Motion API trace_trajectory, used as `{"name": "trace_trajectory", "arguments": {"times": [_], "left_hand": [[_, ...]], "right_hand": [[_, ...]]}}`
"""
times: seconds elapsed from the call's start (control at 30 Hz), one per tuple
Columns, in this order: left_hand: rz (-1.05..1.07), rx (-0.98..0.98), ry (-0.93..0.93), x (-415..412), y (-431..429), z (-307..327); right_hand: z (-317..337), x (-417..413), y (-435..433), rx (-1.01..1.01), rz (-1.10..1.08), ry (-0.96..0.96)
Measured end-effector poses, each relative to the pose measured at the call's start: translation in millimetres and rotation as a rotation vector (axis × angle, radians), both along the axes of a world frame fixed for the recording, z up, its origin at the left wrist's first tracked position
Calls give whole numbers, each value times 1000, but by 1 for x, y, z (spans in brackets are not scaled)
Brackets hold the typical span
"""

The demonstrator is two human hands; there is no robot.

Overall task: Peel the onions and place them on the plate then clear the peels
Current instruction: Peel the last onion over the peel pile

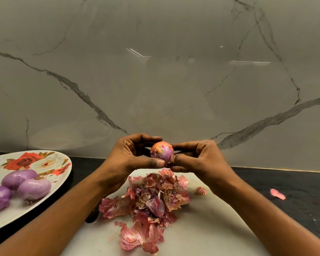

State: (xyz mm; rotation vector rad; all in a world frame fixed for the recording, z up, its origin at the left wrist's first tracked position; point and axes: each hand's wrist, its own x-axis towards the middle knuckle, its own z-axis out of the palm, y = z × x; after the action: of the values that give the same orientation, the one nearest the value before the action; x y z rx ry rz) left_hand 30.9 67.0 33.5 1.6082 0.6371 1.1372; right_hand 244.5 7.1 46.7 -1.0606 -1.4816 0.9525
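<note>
While three peeled onions (33, 189) already lie on the plate (11, 218) at the left, a fourth onion (162, 152) is only partly stripped.

- Position: held in the air between both hands, above the far edge of the white board (211, 228) and the peel heap (151, 198).
- Left hand (135, 156): curled round the onion, thumb in front, fingers behind.
- Right hand (198, 159): also grasping it, thumb tip pressed at the lower right edge, seemingly working at the skin.
- Surface: orange papery skin on the upper left; bare purple flesh faces the camera, lower right.
- Axis: the bulb looks near round and fingers cover its ends, so root and tip direction cannot be told.
- Plated onions lie on their sides, close together.

Judged progress: well along. Left to do: finish this onion, plate it, clear the heap and one stray peel (277, 194) on the dark tabletop (294, 182).
</note>
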Motion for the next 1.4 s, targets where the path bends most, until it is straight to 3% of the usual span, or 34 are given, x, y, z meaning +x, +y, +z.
{"name": "trace_trajectory", "arguments": {"times": [0.7,1.1,1.4], "left_hand": [[-129,-192,-211,0,7,-2],[-154,-212,-139,2,4,-1],[-153,-185,-85,4,1,-3]], "right_hand": [[0,10,8,-19,-148,67],[-1,9,9,34,-20,-30],[-10,11,13,163,-88,-155]]}}
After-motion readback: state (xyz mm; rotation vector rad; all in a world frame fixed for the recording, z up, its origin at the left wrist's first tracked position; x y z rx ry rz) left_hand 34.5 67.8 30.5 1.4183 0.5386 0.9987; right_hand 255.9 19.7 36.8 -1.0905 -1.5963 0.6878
